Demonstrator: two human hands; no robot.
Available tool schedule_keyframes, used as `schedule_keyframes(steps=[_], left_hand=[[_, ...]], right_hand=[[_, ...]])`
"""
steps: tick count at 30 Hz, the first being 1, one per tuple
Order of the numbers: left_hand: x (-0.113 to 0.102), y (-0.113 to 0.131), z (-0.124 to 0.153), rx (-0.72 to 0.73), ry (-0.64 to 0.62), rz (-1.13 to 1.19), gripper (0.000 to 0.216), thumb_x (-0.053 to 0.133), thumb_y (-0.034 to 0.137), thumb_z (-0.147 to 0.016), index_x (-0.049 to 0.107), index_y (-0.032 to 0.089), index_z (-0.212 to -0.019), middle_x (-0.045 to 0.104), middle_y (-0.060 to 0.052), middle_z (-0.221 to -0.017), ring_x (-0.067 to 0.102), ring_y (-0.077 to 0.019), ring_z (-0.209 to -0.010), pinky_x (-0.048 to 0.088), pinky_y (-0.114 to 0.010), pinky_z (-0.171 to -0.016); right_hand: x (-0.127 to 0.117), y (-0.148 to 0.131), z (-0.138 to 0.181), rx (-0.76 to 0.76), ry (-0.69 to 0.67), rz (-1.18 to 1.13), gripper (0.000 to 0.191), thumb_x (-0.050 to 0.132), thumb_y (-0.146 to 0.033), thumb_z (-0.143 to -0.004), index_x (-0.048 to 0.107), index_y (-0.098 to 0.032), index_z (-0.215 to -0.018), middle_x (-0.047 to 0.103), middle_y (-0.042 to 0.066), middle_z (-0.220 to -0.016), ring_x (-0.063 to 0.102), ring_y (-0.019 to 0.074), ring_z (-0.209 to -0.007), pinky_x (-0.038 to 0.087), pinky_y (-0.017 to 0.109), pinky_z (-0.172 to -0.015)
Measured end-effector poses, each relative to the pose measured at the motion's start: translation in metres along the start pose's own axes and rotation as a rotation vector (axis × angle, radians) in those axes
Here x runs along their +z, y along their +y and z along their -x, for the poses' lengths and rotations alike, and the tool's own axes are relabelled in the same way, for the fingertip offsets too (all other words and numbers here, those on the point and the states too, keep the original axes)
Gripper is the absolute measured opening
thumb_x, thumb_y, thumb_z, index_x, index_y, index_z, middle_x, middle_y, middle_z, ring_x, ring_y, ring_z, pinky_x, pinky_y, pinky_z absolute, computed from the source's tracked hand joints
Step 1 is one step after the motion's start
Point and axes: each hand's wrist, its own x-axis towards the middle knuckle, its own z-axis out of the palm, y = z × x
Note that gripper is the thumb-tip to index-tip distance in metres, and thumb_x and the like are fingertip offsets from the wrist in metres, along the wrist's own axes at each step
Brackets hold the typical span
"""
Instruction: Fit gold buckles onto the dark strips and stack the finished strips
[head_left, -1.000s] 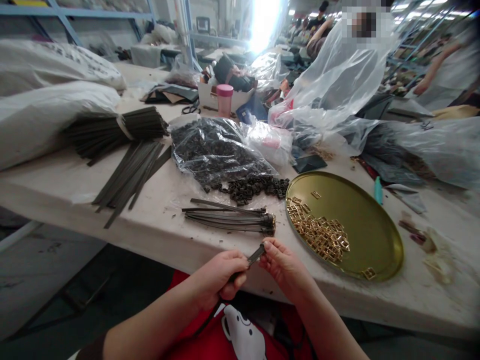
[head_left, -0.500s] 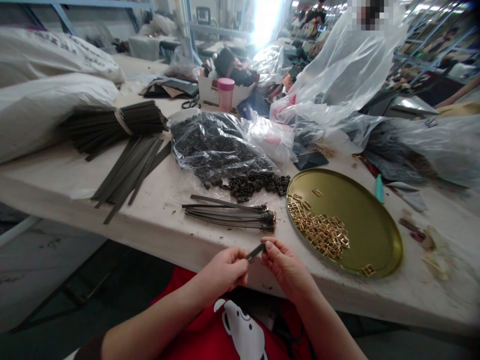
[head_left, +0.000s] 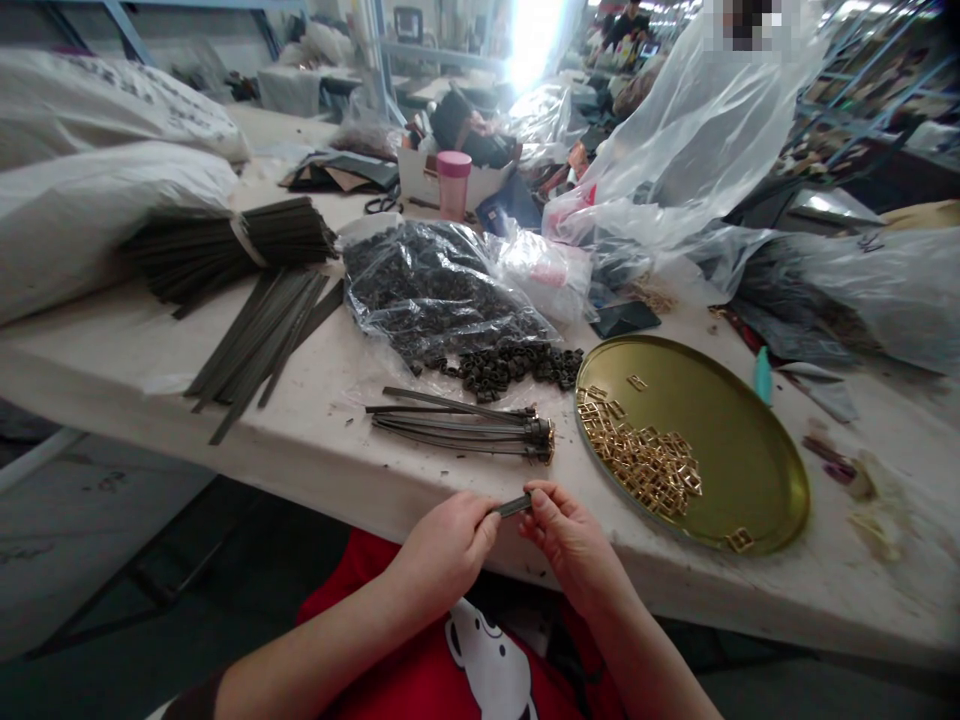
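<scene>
Between my hands, just off the table's front edge, is a narrow dark strap (head_left: pixel 513 507). My left hand (head_left: pixel 451 540) is closed around one part of it. At the other end my right hand (head_left: pixel 564 530) pinches the strap between thumb and fingers; whether a buckle or loop is in that pinch is hidden. Beyond them on the table lies a small bunch of dark straps (head_left: pixel 457 430) with gold buckles at their right ends. A round gold tray (head_left: pixel 742 440) to the right holds a heap of gold buckles (head_left: pixel 649 462). Small black loops (head_left: pixel 510 372) lie piled behind the bunch.
A clear plastic bag (head_left: pixel 442 285) of black pieces sits mid-table. Left are loose straps (head_left: pixel 259 340), a tied strap bundle (head_left: pixel 240 240) and white sacks (head_left: pixel 112 190). Farther back stand a pink-lidded cup (head_left: pixel 453 185) and large clear plastic bags (head_left: pixel 697 150). A teal-handled tool (head_left: pixel 763 375) lies right.
The strap between my hands has turned from slanted to nearly level. My left hand has rolled over so its back faces up; my right hand has shifted slightly down and right.
</scene>
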Motion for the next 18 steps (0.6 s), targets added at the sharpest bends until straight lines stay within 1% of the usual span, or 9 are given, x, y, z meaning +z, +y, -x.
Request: schedule_keyframes(steps=[3, 6, 9, 12, 14, 16, 18], left_hand=[[0.0, 0.0, -0.002, -0.012, -0.008, 0.052, 0.032, 0.034, 0.029, -0.088, 0.063, 0.017, -0.091, 0.062, -0.008, -0.088, 0.053, -0.0212, -0.083, 0.036, -0.027, -0.071], [0.0, 0.0, -0.004, -0.021, -0.084, 0.087, 0.03, 0.033, 0.026, -0.087, 0.062, 0.016, -0.087, 0.063, -0.006, -0.085, 0.054, -0.0189, -0.08, 0.036, -0.025, -0.067], [-0.001, -0.001, -0.006, -0.042, -0.172, 0.106, 0.03, 0.033, 0.025, -0.085, 0.06, 0.014, -0.078, 0.061, -0.002, -0.075, 0.052, -0.0154, -0.07, 0.034, -0.023, -0.06], [-0.004, 0.0, -0.005, -0.088, -0.234, 0.154, 0.031, 0.033, 0.03, -0.085, 0.055, 0.013, -0.07, 0.055, 0.0, -0.064, 0.048, -0.0124, -0.059, 0.033, -0.021, -0.054], [-0.008, 0.002, -0.001, -0.116, -0.311, 0.252, 0.03, 0.032, 0.033, -0.086, 0.052, 0.014, -0.072, 0.052, 0.001, -0.059, 0.045, -0.0108, -0.054, 0.033, -0.02, -0.051], [-0.012, 0.003, 0.001, -0.125, -0.392, 0.363, 0.028, 0.033, 0.035, -0.085, 0.05, 0.014, -0.078, 0.054, 0.001, -0.061, 0.047, -0.0102, -0.055, 0.036, -0.019, -0.052], [-0.013, 0.005, 0.001, -0.152, -0.419, 0.415, 0.027, 0.033, 0.037, -0.085, 0.047, 0.014, -0.082, 0.053, 0.002, -0.059, 0.045, -0.009, -0.051, 0.035, -0.018, -0.048]], right_hand=[[-0.001, 0.003, -0.001, -0.016, 0.017, 0.07, 0.031, 0.074, -0.037, -0.062, 0.06, -0.018, -0.081, 0.056, -0.003, -0.068, 0.051, 0.008, -0.057, 0.044, 0.023, -0.059], [-0.002, 0.008, -0.002, -0.044, 0.01, 0.176, 0.031, 0.071, -0.039, -0.065, 0.059, -0.018, -0.083, 0.056, -0.004, -0.065, 0.051, 0.0093, -0.057, 0.042, 0.024, -0.059], [-0.001, 0.012, 0.001, -0.061, -0.081, 0.281, 0.028, 0.069, -0.038, -0.068, 0.058, -0.017, -0.083, 0.058, -0.003, -0.063, 0.053, 0.0105, -0.059, 0.041, 0.024, -0.061], [0.002, 0.01, 0.004, -0.041, -0.175, 0.334, 0.026, 0.07, -0.035, -0.067, 0.058, -0.016, -0.08, 0.059, -0.003, -0.062, 0.053, 0.0105, -0.061, 0.039, 0.023, -0.061], [0.0, 0.005, 0.004, -0.037, -0.157, 0.324, 0.026, 0.069, -0.035, -0.067, 0.058, -0.016, -0.081, 0.058, -0.003, -0.062, 0.052, 0.0098, -0.06, 0.038, 0.023, -0.061], [-0.003, -0.001, 0.003, -0.075, -0.097, 0.289, 0.026, 0.069, -0.034, -0.068, 0.058, -0.017, -0.083, 0.056, -0.005, -0.062, 0.05, 0.0084, -0.059, 0.036, 0.021, -0.06], [-0.004, -0.007, 0.002, -0.128, -0.07, 0.242, 0.026, 0.07, -0.033, -0.067, 0.058, -0.017, -0.083, 0.054, -0.005, -0.062, 0.047, 0.0071, -0.058, 0.035, 0.02, -0.058]])
